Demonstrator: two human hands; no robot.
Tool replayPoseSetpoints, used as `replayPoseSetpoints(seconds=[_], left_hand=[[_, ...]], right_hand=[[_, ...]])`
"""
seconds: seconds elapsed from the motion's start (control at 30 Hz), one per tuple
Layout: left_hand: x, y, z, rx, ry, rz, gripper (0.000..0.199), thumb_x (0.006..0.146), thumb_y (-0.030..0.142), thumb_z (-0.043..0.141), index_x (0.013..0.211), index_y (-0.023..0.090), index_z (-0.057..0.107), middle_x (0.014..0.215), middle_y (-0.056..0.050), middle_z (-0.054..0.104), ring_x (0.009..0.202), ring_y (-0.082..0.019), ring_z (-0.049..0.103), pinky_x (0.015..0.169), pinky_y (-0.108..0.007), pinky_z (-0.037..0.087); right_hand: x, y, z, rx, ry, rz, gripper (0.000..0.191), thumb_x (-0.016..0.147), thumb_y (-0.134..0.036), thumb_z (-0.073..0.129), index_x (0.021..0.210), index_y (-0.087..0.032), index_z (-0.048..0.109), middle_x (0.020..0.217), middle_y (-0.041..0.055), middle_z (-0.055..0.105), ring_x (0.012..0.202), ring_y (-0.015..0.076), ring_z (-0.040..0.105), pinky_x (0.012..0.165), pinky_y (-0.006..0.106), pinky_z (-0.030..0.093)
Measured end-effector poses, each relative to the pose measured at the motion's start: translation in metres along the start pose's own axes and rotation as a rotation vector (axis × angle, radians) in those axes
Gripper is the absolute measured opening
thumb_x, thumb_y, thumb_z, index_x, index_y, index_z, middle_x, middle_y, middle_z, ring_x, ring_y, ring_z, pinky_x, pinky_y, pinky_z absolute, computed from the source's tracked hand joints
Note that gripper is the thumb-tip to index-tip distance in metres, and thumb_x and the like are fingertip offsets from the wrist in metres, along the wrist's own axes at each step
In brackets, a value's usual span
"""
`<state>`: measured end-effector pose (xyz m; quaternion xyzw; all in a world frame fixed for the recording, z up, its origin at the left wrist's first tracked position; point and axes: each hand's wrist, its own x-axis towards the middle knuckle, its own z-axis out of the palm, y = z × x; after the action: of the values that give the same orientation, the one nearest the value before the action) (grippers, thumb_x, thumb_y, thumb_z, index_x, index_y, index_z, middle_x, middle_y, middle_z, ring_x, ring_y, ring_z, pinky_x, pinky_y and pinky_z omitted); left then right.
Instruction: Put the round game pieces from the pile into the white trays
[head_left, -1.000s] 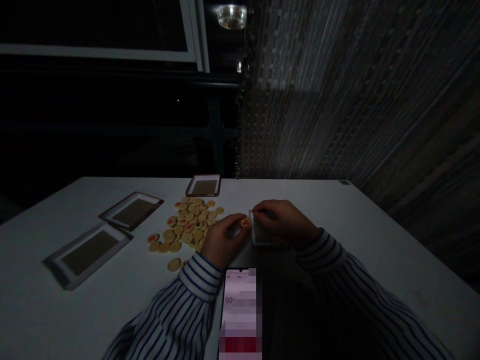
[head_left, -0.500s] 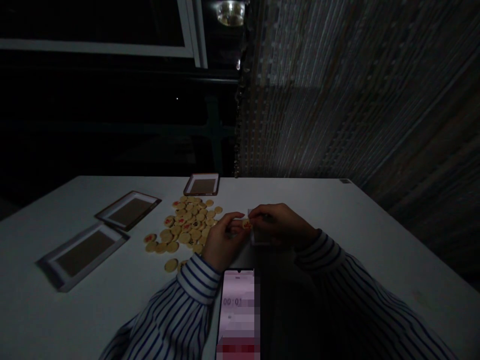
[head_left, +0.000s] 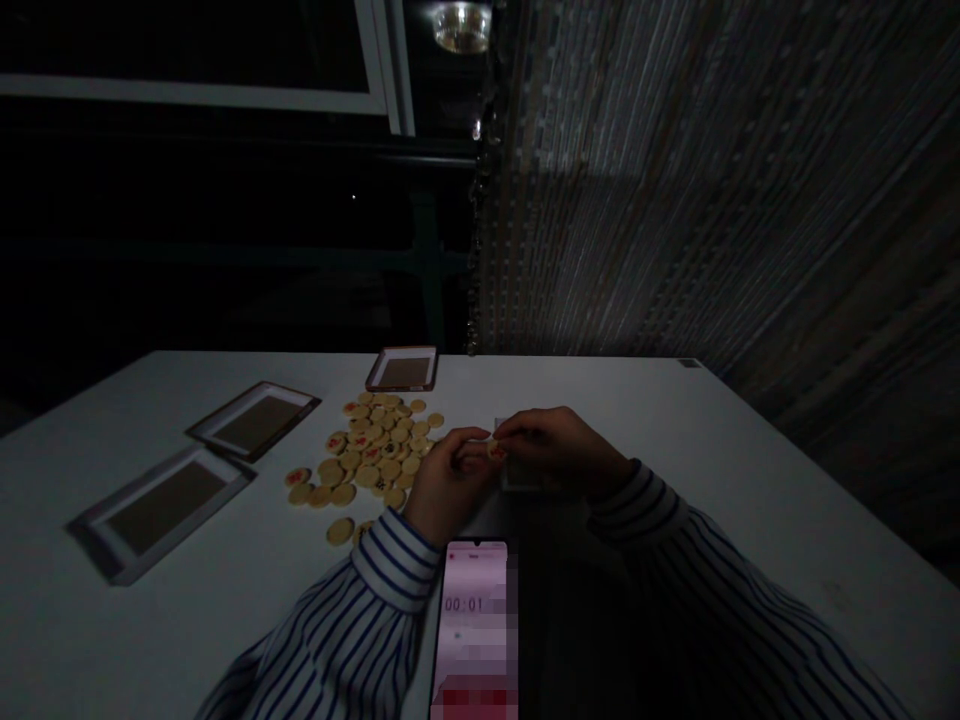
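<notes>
A round piece with a red mark (head_left: 496,451) is between my two hands. My left hand (head_left: 452,482) has its fingers curled, with the piece at their tips. From the other side, my right hand (head_left: 551,448) pinches at the upper edge of the same piece. Partly under my right hand lies a small tray (head_left: 519,474), mostly hidden. Left of my left hand is a loose pile of round wooden pieces (head_left: 386,443); some show red or dark marks, and others are plain.
On the white table (head_left: 720,500) are a tray at the back (head_left: 403,369), a brown-rimmed tray (head_left: 255,420) and a pale tray (head_left: 161,510) at the left. A lit phone (head_left: 474,620) lies near my left forearm. Behind hangs a string curtain (head_left: 585,230).
The piece has tilted slightly between my fingers, and its red mark shows less clearly. My hands have barely moved.
</notes>
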<state>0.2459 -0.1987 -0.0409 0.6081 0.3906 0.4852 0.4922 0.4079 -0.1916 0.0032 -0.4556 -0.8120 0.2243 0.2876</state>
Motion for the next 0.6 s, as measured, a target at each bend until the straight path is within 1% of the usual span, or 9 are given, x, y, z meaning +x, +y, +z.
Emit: replayPoseSetpoints(seconds=[0.13, 0.27, 0.4, 0.6], left_hand=[[-0.0001, 0.0026, 0.0, -0.139, 0.002, -0.082, 0.031, 0.062, 0.024, 0.065, 0.089, 0.015, 0.052, 0.074, -0.003, 0.066, 0.068, -0.013, 0.062, 0.061, -0.024, 0.048], [0.0006, 0.0019, -0.0021, -0.216, 0.016, -0.13, 0.032, 0.06, 0.025, 0.067, 0.088, 0.014, 0.055, 0.073, -0.003, 0.067, 0.07, -0.013, 0.062, 0.064, -0.025, 0.048], [0.0012, -0.0001, -0.0041, -0.197, 0.015, -0.12, 0.029, 0.062, 0.026, 0.067, 0.086, 0.014, 0.057, 0.074, -0.003, 0.068, 0.069, -0.013, 0.062, 0.065, -0.025, 0.048], [0.0012, 0.0019, -0.0047, -0.155, 0.01, -0.081, 0.025, 0.065, 0.027, 0.064, 0.086, 0.013, 0.06, 0.081, -0.006, 0.068, 0.075, -0.014, 0.062, 0.069, -0.026, 0.049]], right_hand=[[-0.0001, -0.0019, 0.0006, 0.059, 0.063, -0.004, 0.016, 0.076, -0.023, 0.053, 0.085, -0.017, 0.064, 0.083, 0.002, 0.067, 0.076, 0.0118, 0.06, 0.068, 0.023, 0.045], [0.0001, -0.0039, 0.001, 0.1, 0.084, 0.025, 0.016, 0.076, -0.024, 0.053, 0.084, -0.016, 0.064, 0.079, 0.0021, 0.066, 0.073, 0.0115, 0.06, 0.066, 0.023, 0.045], [0.0001, -0.0046, 0.0005, 0.122, 0.088, 0.044, 0.016, 0.075, -0.025, 0.054, 0.084, -0.016, 0.064, 0.078, 0.0023, 0.066, 0.071, 0.011, 0.059, 0.064, 0.023, 0.045], [-0.0008, -0.006, -0.0029, 0.107, 0.074, 0.046, 0.017, 0.075, -0.026, 0.054, 0.085, -0.016, 0.064, 0.078, 0.0022, 0.066, 0.071, 0.0114, 0.058, 0.064, 0.024, 0.044]])
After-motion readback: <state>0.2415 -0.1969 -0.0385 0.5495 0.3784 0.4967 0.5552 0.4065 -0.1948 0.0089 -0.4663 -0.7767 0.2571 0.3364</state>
